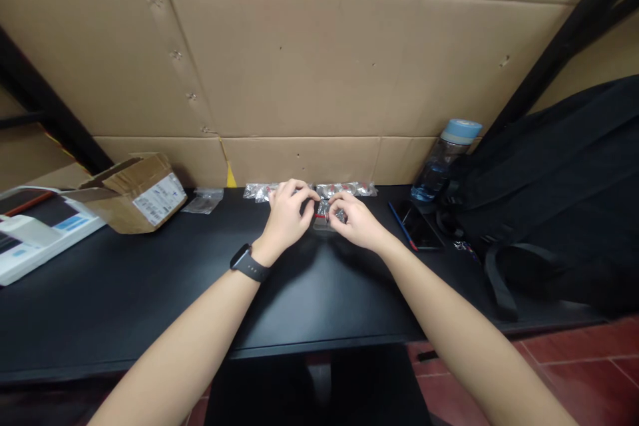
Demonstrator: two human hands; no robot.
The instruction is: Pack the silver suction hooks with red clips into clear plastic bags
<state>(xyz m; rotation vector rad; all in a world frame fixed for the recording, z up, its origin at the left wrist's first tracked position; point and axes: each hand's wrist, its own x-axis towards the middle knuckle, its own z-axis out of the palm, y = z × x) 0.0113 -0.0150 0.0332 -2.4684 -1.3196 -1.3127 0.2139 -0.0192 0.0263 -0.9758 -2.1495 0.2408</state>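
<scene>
Both hands meet near the back of the black table, over a small clear plastic bag (324,221) with a red strip. My left hand (291,214), with a black watch at its wrist, has curled fingers at the bag's left side. Opposite it, my right hand (353,218) bends its thumb and fingers together at the bag's right edge. The fingers partly cover the bag, and its contents are too small to make out. Behind the hands, several clear packets (349,189) lie in a row along the cardboard wall.
An opened cardboard box (130,194), a flat clear bag (204,200) and a white device (50,239) are on the left. To the right are a blue-capped bottle (444,158), a phone (423,226), a pencil (403,226) and a black backpack (554,193).
</scene>
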